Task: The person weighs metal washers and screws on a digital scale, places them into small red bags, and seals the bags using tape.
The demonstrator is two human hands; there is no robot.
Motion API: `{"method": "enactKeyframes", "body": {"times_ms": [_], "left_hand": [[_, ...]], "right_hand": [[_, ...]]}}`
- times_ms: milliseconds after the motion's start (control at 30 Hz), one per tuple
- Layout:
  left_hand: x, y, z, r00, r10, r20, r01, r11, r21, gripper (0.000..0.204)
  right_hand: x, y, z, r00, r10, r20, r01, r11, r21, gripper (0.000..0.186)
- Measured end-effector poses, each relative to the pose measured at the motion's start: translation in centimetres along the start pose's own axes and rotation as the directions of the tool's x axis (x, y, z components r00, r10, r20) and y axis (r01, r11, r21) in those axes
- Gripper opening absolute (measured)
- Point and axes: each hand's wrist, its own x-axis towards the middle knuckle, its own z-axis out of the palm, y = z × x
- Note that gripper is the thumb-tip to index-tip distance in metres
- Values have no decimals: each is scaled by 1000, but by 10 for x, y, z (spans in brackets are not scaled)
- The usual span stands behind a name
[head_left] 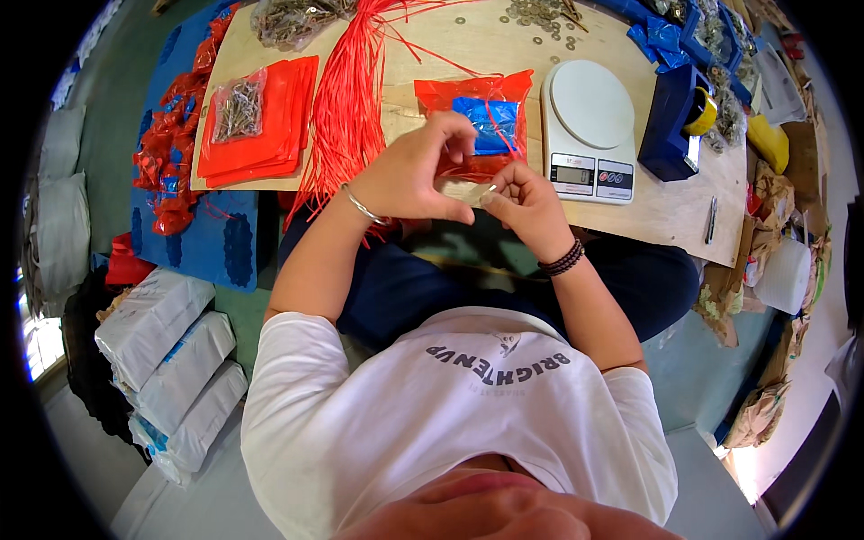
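At the table's near edge lies a red plastic bag (pixel 434 94) with a blue packet (pixel 495 124) in it; a thin red string crosses the packet. Just in front of the bag's left part is my left hand (pixel 414 175), its thumb and fingers apart in a curve with nothing seen between them. My right hand (pixel 529 209) is closed in a pinch at the bag's near right corner. Something small and pale shows at its fingertips, too small to name. A bundle of red plastic strings (pixel 353 99) lies left of the bag, its ends hanging over the edge.
Right of the bag stands a white kitchen scale (pixel 589 108). Beyond it are a dark blue bin (pixel 664 135), yellow tape (pixel 702 112) and a pen (pixel 711 220). Flat red bags (pixel 261 162) carry a clear bag of screws (pixel 239 110). Loose washers (pixel 540 13) lie at the back.
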Motion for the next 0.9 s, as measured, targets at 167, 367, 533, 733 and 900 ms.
{"method": "enactKeyframes", "body": {"times_ms": [167,367,533,733,900], "left_hand": [[-3,-1,5,993,-86,-84,82,995,-55,41],[-4,-4,-14,979,-178,-97,147,954,-261,31],[-8,-10,-21,968,-209,-143,129,892,-433,27],[-3,-10,-16,933,-277,-230,256,959,-119,33],[1,-17,-15,900,-324,-292,346,938,28,35]], "right_hand": [[1,7,7,998,-61,-18,57,983,-174,15],[10,10,18,989,-132,-70,120,980,-159,17],[16,9,20,991,-120,-52,112,984,-139,20],[17,-7,19,989,-138,-48,122,961,-248,29],[22,-14,19,917,-399,-24,274,671,-689,23]]}}
